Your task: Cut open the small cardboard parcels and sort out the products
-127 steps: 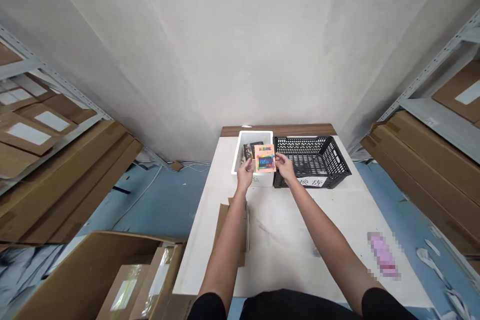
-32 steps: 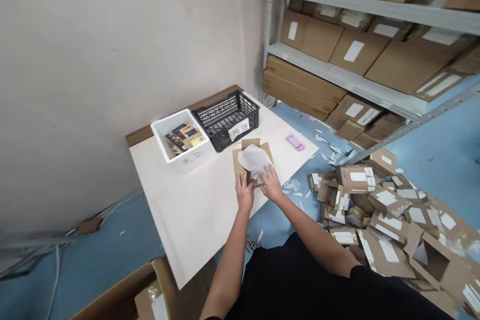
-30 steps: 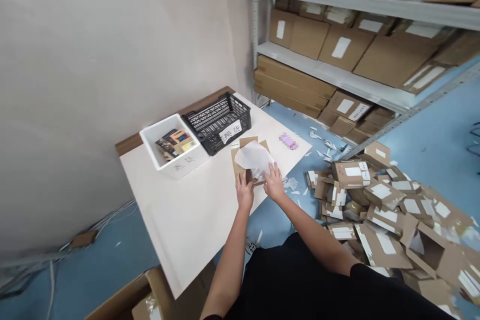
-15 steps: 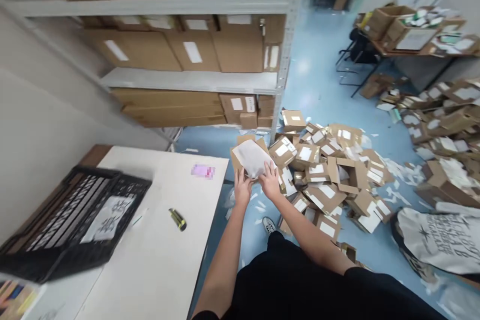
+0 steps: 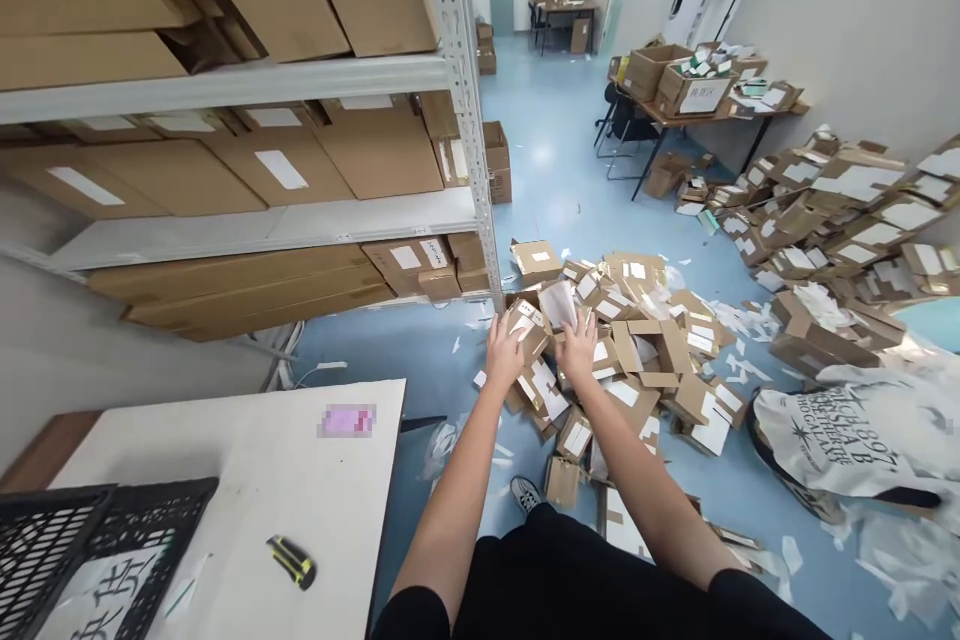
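Note:
My left hand (image 5: 504, 356) reaches forward with its fingers apart. It holds nothing that I can see and overlaps the near side of a labelled cardboard box (image 5: 529, 324) in the heap. Beside it, my right hand (image 5: 577, 352) is stretched out with its fingers apart. A white sheet (image 5: 558, 304) stands tilted just beyond its fingertips; whether they touch cannot be made out. Opened cardboard lies partly hidden around that sheet. To the right, an open empty-looking box (image 5: 651, 350) sits among the heap.
A white table (image 5: 247, 480) at left bears a box cutter (image 5: 292, 561) and a black crate (image 5: 112, 560). Metal shelving (image 5: 469, 120) with cartons rises ahead. Cardboard boxes (image 5: 847, 190) pile up at right, near a white printed bag (image 5: 825, 430). Paper scraps litter the blue floor.
The opened box with the white sheet has left my hands, and the sheet is now over the heap. My hands have moved apart and forward. The view has swung right.

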